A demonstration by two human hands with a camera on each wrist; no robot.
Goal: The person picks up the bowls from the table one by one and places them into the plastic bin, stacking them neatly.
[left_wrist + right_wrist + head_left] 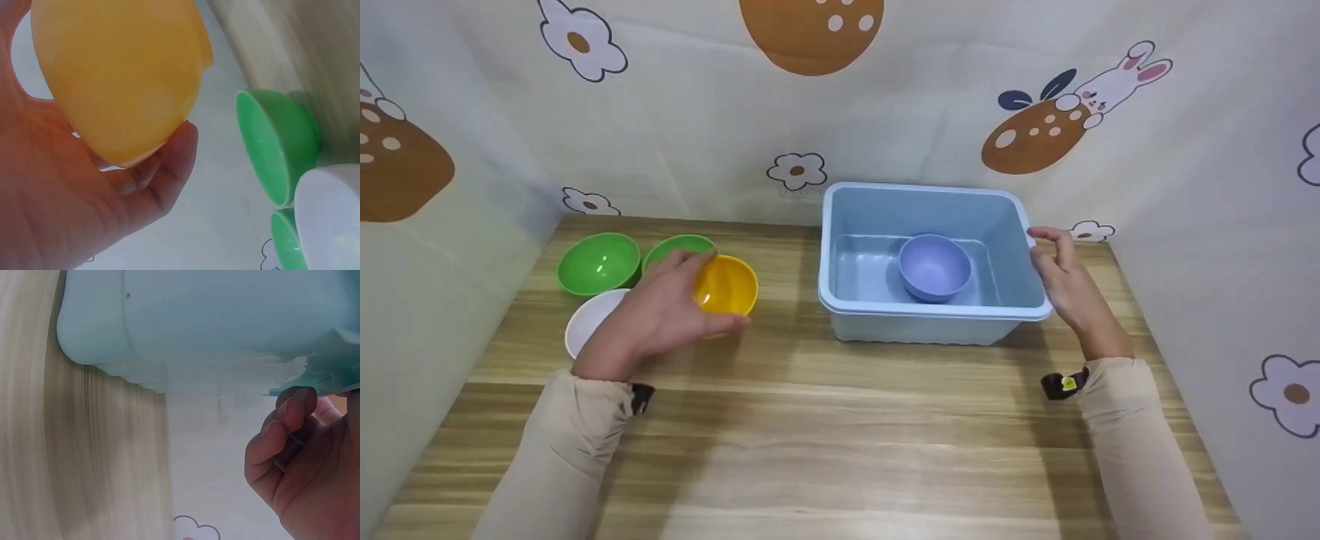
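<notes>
A yellow bowl (pixel 727 285) is held up by my left hand (pixel 664 311), thumb on the near side and fingers at the far side. In the left wrist view the same yellow bowl (pixel 124 73) fills much of the frame, off the table. My right hand (pixel 1065 281) grips the right rim of a light blue bin (pixel 915 325). From below, the right wrist view has the curled fingers (pixel 270 441) at the rim. Inside the bin sits a purple bowl (pixel 935 268), upright on its floor.
Two green bowls, one at the far left (pixel 600 264) and one partly behind my left hand (pixel 682 246), stand on the wooden table (pixel 840 427). A white bowl (pixel 589 322) is partly hidden by that hand. Patterned cloth (pixel 697 112) walls the back and sides.
</notes>
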